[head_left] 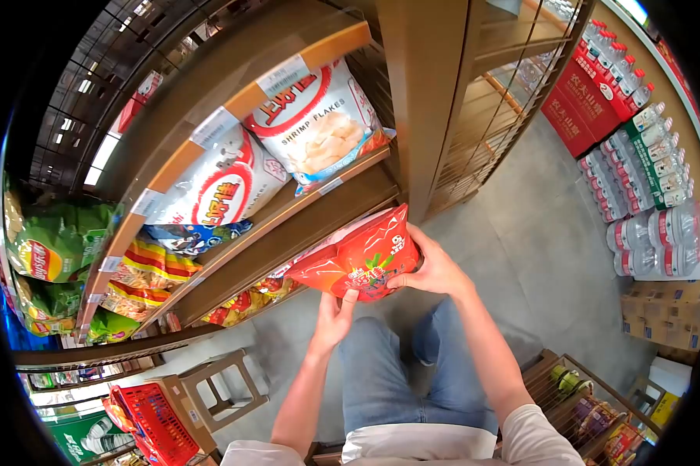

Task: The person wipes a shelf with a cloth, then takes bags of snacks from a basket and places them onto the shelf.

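Both hands hold a shiny red snack bag (pixel 358 260) in front of the lower shelf. My left hand (pixel 334 317) grips its bottom edge, thumb on the front. At the bag's right end, my right hand (pixel 435 268) has its thumb on the front and its other fingers behind, partly hidden. Above the bag, a white shrimp flakes bag (pixel 319 124) and another white bag (pixel 222 182) lean on the shelf (pixel 319 190). Red and yellow bags (pixel 245 305) lie on the lowest shelf, left of the held bag.
Green chip bags (pixel 59 237) fill the shelves at the left. A red basket (pixel 160 427) and a brown stool (pixel 226 388) stand at the lower left. Bottled water packs (pixel 653 241) line the right side. A rack (pixel 591 396) of snacks is at the lower right.
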Demonstrator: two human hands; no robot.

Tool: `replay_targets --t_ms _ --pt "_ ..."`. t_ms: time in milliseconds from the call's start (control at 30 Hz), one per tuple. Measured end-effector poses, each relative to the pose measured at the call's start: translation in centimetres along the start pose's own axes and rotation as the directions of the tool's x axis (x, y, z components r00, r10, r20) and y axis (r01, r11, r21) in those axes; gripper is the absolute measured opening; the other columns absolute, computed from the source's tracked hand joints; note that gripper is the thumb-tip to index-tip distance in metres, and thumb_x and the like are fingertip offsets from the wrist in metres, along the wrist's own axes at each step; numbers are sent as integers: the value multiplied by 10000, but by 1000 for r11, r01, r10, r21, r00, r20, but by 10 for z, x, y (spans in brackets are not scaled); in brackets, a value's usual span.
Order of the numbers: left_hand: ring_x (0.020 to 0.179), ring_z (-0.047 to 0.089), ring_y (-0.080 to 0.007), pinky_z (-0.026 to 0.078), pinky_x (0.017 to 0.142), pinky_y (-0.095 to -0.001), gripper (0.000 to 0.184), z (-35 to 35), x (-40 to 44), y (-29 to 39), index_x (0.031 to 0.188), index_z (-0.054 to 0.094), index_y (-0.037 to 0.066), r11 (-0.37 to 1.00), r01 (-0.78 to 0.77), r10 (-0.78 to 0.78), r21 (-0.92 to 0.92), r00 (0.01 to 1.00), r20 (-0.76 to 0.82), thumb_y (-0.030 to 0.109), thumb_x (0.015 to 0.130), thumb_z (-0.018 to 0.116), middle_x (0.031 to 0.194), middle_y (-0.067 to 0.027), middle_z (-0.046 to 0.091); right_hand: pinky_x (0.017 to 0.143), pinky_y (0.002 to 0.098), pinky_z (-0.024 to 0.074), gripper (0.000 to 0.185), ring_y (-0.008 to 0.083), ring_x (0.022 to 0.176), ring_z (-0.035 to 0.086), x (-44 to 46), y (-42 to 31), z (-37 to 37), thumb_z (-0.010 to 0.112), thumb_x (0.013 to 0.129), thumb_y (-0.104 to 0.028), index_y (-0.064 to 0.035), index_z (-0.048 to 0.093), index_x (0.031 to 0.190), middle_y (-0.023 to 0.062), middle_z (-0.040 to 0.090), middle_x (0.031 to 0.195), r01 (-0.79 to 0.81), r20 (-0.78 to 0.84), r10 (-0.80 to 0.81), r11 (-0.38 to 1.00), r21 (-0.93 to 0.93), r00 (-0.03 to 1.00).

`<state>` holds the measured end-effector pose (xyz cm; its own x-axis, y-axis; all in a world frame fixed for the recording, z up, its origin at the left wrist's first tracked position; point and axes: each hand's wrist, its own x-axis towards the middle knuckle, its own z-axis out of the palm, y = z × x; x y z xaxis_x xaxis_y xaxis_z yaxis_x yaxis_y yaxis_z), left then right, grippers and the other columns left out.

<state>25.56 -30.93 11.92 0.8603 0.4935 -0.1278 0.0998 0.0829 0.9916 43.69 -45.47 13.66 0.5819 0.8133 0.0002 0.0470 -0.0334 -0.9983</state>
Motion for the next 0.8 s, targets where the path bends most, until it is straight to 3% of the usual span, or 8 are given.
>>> replay_targets --t_ms 200,267,400,500,633,733,767,800 --pt "1135 497 -150 395 985 -305 383 7 3 -32 1310 429 -11 997 -70 70 14 997 -15 81 961 556 1245 -91 534 1035 369 413 1038 232 1228 518 8 45 -11 921 585 -227 2 348 1420 148 533 1336 88 47 -89 996 26 995" --pt "1068 534 -140 426 934 -290 345 13 -8 -37 1272 469 -10 989 -147 147 14 988 -53 52 948 570 1187 -78 564 1030 369 417 1055 232 1221 523 7 54 -13 929 569 -252 5 352 1414 144 540 1325 241 81 -241 970 20 967" --pt "971 577 -137 461 855 -281 256 8 -11 -78 1183 544 -22 981 -184 186 54 981 -46 49 941 585 1083 -71 611 1010 370 432 1006 234 1181 546 -2 74 -13 924 578 -255 5 383 1385 141 562 1283 226 131 -217 973 -54 967" --pt "1031 571 -161 462 890 -290 346 5 0 -111 1264 460 -15 948 -296 293 115 955 43 98 957 571 1160 -86 587 1001 366 440 955 231 1156 562 -9 88 -16 922 581 -241 -14 415 1359 135 576 1260 269 139 -251 954 -135 958" --pt "1016 585 -163 478 871 -296 304 -9 3 -118 1231 511 -12 916 -351 335 194 936 110 76 948 577 1172 -91 593 1010 369 435 858 251 1191 538 -18 84 -11 894 622 -189 -44 442 1338 134 548 1299 249 106 -227 919 -307 968" --pt "1297 410 -277 338 1060 -372 531 -31 4 -103 1373 407 0 824 -302 280 479 953 120 65 889 617 1429 -173 393 1088 403 354 727 309 1324 403 -7 84 -2 785 706 -54 -74 453 1352 122 430 1430 505 92 -507 792 -342 857" --pt "1374 351 -304 294 1111 -390 613 -35 5 -91 1424 361 6 769 -302 285 563 951 121 63 874 625 1498 -192 329 1088 403 354 727 309 1324 403 0 77 2 785 706 -54 -74 453 1352 122 430 1430 513 106 -511 787 -342 853" --pt "1362 367 -294 304 1106 -377 659 -38 13 -77 1453 298 10 743 -366 378 560 920 100 54 877 614 1494 -193 335 1102 404 338 735 308 1339 388 8 71 7 773 705 -37 -75 446 1362 120 430 1432 565 118 -565 741 -363 817"
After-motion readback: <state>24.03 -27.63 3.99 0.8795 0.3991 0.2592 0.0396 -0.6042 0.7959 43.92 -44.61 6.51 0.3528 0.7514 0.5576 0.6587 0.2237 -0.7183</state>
